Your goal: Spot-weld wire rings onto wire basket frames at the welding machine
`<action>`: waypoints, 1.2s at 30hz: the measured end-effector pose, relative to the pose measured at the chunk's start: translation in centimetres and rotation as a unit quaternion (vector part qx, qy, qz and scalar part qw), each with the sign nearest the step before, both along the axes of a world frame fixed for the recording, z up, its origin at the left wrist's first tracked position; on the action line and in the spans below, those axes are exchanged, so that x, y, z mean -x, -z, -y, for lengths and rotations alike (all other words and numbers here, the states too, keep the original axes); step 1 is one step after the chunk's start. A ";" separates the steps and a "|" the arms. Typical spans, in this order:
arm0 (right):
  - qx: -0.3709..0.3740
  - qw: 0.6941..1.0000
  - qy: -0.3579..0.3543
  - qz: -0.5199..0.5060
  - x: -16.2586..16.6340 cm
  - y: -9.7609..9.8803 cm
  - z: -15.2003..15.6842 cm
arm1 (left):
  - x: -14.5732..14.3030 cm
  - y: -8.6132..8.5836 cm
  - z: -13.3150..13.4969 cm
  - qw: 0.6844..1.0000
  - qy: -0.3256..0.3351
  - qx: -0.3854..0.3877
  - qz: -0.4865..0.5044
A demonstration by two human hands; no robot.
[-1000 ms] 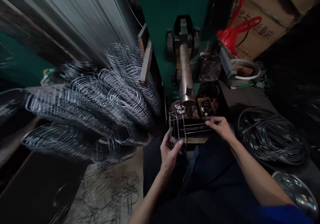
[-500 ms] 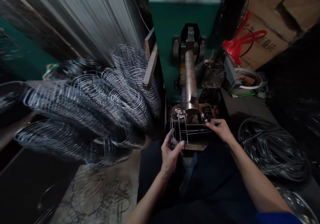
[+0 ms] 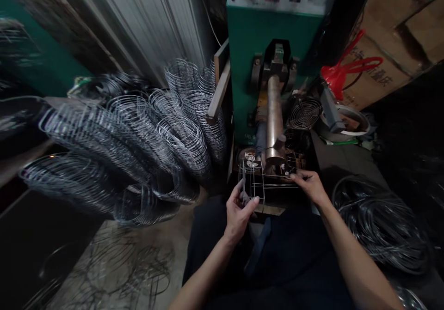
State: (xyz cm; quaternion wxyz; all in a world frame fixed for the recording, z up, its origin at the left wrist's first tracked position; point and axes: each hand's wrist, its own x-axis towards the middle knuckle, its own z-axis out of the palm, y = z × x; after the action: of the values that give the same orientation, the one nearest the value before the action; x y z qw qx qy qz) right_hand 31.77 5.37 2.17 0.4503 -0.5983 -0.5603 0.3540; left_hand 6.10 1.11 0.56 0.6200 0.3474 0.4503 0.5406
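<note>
Left hand [image 3: 241,213] pinches the wire frame [image 3: 263,185], right hand [image 3: 308,186] its far end; uneven grip could tilt it

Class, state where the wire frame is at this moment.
In the head view, the wire frame is just right of and below centre, between the left hand and right hand, below the metal cylinder.

The green machine [image 3: 267,30] and the cardboard cartons [image 3: 383,26] are cut off above.
</note>
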 end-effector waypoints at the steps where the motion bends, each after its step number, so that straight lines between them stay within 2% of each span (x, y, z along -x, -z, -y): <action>1: 0.000 1.000 -0.001 -0.001 0.0 -0.1 0.0 | 0.0 0.1 0.0 1.000 0.002 0.001 0.002; 8: 0.000 1.000 0.001 -0.004 -0.2 -0.2 -0.4 | -0.4 0.5 -0.4 1.000 0.005 0.006 0.008; 17: 0.008 1.000 0.002 -0.012 -0.4 0.1 -0.5 | -0.4 -0.1 -0.8 1.000 0.011 0.008 0.009; 22: -0.002 1.000 0.012 -0.020 -0.2 -0.4 -0.4 | -0.6 -0.4 -1.0 1.000 0.017 0.010 0.008; 24: -0.006 1.000 0.001 -0.018 -0.8 -0.8 0.2 | -0.4 -0.8 -0.5 1.000 0.022 0.014 0.013; 26: -0.003 0.999 -0.045 -0.006 -1.9 -1.1 1.5 | 0.6 -1.5 0.4 0.999 0.024 0.024 0.028; 28: 0.043 0.993 -0.112 0.006 -3.0 -1.3 3.4 | 2.6 -2.8 1.6 0.996 0.056 0.035 0.054; 32: 0.260 0.946 -0.189 -0.028 -3.8 -0.5 6.9 | 8.0 -5.7 2.6 0.970 0.240 0.004 0.045; 34: 0.328 0.918 -0.215 -0.053 -3.1 0.7 7.8 | 9.8 -6.1 2.4 0.964 0.262 -0.011 0.041; 36: 0.359 0.896 -0.250 -0.079 -2.2 2.6 8.2 | 10.5 -5.2 2.7 0.969 0.240 0.013 0.056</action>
State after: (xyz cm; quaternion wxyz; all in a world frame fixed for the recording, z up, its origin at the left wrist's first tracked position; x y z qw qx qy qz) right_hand 33.92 -2.81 -0.46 0.1442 -0.5298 -0.4884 0.6782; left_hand -4.43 -1.54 5.75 0.7604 0.4065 0.3247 0.3888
